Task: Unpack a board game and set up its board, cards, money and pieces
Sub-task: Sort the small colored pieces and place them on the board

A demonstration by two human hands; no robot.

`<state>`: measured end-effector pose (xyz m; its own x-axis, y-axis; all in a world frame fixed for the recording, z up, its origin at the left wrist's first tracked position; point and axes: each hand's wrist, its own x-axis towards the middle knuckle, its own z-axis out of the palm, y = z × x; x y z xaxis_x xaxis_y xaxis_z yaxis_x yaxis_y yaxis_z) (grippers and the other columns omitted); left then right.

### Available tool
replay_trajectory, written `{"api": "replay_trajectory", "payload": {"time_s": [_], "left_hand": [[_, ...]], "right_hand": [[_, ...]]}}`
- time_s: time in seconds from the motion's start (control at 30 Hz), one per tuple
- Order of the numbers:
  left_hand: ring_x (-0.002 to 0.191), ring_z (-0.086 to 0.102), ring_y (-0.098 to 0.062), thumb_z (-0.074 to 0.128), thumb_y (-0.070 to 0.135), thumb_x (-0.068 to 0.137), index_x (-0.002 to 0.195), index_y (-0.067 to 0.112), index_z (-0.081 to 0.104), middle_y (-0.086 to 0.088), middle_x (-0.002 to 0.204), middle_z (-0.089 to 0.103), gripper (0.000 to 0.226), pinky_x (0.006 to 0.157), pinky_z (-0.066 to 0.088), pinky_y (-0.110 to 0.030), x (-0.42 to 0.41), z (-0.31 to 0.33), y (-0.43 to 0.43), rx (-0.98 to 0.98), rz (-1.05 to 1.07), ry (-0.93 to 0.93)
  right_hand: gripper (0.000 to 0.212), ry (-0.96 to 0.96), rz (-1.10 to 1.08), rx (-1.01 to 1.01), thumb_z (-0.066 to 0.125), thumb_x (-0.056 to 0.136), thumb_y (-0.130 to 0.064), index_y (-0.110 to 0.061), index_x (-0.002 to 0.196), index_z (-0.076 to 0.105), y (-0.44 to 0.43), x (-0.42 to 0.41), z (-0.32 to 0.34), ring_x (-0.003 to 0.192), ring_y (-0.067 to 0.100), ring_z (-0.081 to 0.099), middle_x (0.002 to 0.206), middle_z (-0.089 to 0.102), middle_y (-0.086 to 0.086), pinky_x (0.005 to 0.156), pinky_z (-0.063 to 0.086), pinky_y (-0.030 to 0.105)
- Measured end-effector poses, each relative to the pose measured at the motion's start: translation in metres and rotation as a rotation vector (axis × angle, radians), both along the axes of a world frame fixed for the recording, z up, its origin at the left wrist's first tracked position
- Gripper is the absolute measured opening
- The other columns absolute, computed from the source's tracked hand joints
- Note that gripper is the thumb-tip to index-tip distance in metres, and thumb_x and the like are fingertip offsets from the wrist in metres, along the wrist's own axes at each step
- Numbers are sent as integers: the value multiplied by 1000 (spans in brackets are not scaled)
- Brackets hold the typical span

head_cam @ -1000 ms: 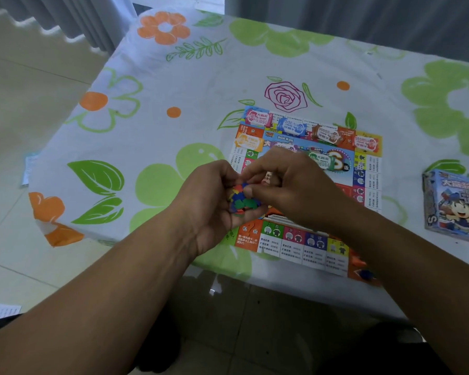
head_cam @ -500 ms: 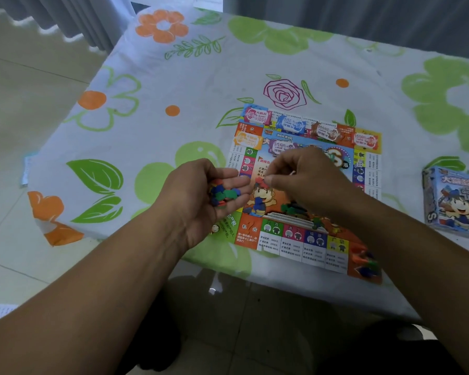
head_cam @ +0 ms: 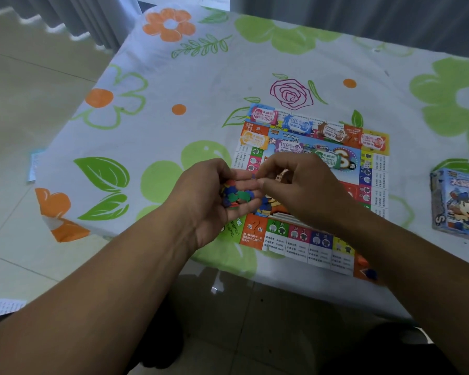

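We found the game board [head_cam: 309, 239] open and flat on the flowered tablecloth [head_cam: 201, 85], near the table's front edge. Several banded bundles of play money [head_cam: 298, 125] were laid across its far rows, so that part of the setup looked done to us. The game box [head_cam: 455, 204] lay well apart at the right.

The left hand [head_cam: 214, 204] was cupped palm-up at the board's left edge, its fingers curled around a heap of small coloured pieces [head_cam: 236, 194] in red, blue and green. The right hand [head_cam: 303, 193] hovered over the board's middle with its fingers bent inward, the thumb and forefinger tips meeting right at that heap. A small tan object [head_cam: 282, 174] sat tucked among its fingers — perhaps a die, though we could not be sure. A few loose pieces [head_cam: 368, 272], orange and blue, lay at the board's near right corner.

We judged the placing of pieces to be partway — most were in the palm and few on the board. We could make out no cards clearly, so that step may remain.
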<state>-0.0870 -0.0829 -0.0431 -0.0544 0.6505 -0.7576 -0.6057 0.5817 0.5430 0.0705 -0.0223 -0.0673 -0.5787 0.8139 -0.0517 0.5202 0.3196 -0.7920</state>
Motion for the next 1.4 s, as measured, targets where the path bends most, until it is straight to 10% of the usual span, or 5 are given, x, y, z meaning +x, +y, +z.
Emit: {"api": "replay_trajectory", "payload": {"time_s": [0.6,0.87,1.1,1.4], "left_hand": [[75,67,-25,36,9,91,85,-1,67,-17,87,74,33,68,61,-36,7,0,3,16,-72,2],[84,73,-30,40,9,91,116,-6,62,-20,95,74,37,74,62,-38,7,0,5,-21,-40,14],[88,75,-29,40,9,95,103,-1,63,-20,98,75,27,68,63,-35,9,2,5,-29,-6,46],[83,75,-27,40,9,95,105,-2,64,-19,95,76,28,70,63,-35,14,4,7,-42,-10,75]], "right_hand": [[12,-30,140,24,75,87,-18,-21,98,75,-2,6,7,74,-1,57,88,64,-10,67,43,16],[7,135,-12,-196,67,92,-7,-10,94,74,3,17,18,46,3,55,57,64,-17,48,42,12],[5,-80,-89,-386,69,91,-9,-11,89,74,10,41,18,54,8,64,67,70,5,51,52,19],[8,-431,64,-170,73,90,-26,-24,82,72,5,49,1,71,7,62,76,67,-8,62,47,27]]}}
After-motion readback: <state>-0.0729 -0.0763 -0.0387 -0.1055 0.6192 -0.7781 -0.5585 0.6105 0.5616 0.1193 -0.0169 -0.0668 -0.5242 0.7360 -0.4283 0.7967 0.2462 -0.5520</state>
